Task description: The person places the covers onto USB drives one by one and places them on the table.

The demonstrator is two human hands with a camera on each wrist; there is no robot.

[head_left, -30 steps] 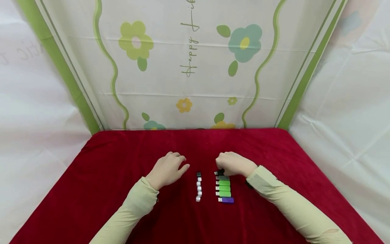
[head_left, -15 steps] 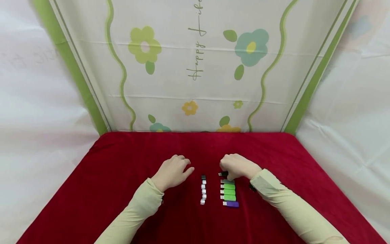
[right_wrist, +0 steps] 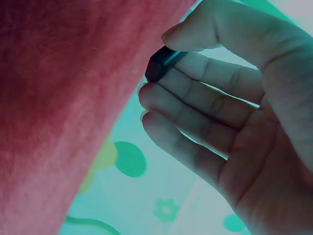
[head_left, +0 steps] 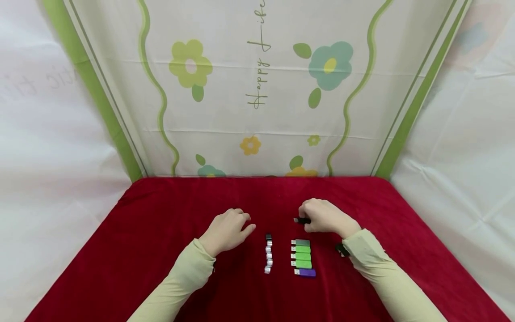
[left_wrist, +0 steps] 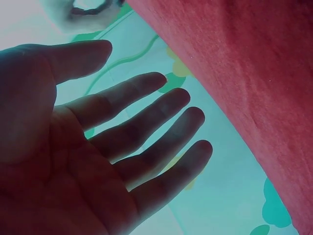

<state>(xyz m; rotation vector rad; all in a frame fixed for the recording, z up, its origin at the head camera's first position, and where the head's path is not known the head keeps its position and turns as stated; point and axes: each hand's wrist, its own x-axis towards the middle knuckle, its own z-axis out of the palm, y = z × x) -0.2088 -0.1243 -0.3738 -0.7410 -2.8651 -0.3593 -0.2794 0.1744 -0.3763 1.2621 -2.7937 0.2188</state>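
Observation:
My right hand (head_left: 326, 215) pinches a black USB stick (head_left: 302, 220) between thumb and fingers, its metal plug pointing left. The stick's dark end (right_wrist: 159, 66) shows between thumb and fingertips in the right wrist view. Below that hand lies a column of USB sticks: a grey one (head_left: 301, 243), several green ones (head_left: 302, 256) and a purple one (head_left: 307, 272), all with plugs to the left. My left hand (head_left: 226, 230) is held over the cloth with relaxed fingers and nothing in them; its bare palm (left_wrist: 73, 166) shows in the left wrist view.
Left of the USB sticks runs a column of small caps, a black one (head_left: 268, 237) at the far end and several silvery ones (head_left: 268, 256) nearer. A red cloth (head_left: 169, 210) covers the table. A white flowered curtain (head_left: 225, 103) closes off the back.
My right hand has lifted the black USB stick off the top of the column and moved it away and slightly right. The left hand has hardly moved.

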